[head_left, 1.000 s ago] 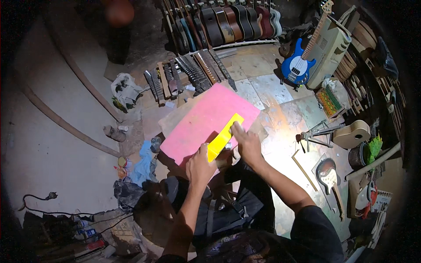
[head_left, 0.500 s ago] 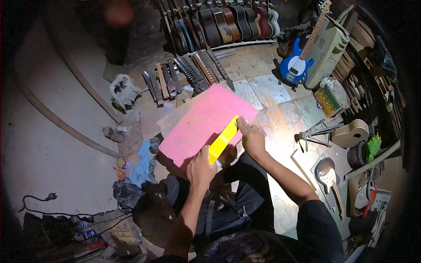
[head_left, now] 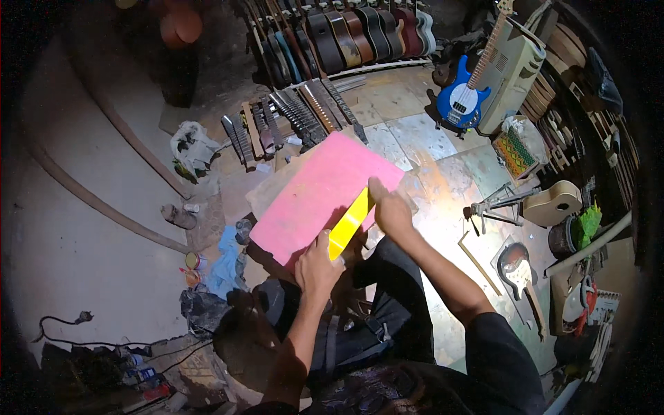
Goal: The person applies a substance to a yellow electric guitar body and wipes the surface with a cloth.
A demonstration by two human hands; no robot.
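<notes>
A glossy bright yellow strip [head_left: 350,224] lies slantwise between my two hands, above the near right edge of a pink sheet [head_left: 325,183]. My left hand [head_left: 317,266] grips its lower left end, thumb along the side. At the upper right end, my right hand [head_left: 393,211] is curled against the strip, with one finger pointing up past its tip. Some of the right fingers are hidden behind the hand. Under the pink sheet, a brownish board [head_left: 261,194] shows along the far left edge.
Several guitar necks [head_left: 301,114] lie beyond the sheet, before a rack of guitars [head_left: 360,38]. A blue bass guitar [head_left: 465,97] leans at the far right. A guitar body [head_left: 515,270] lies on the floor at right; a blue cloth [head_left: 225,266] is at left.
My right hand has turned and shifted slightly left at the strip's upper end, covering more of its right edge. The left hand keeps its hold in about the same place.
</notes>
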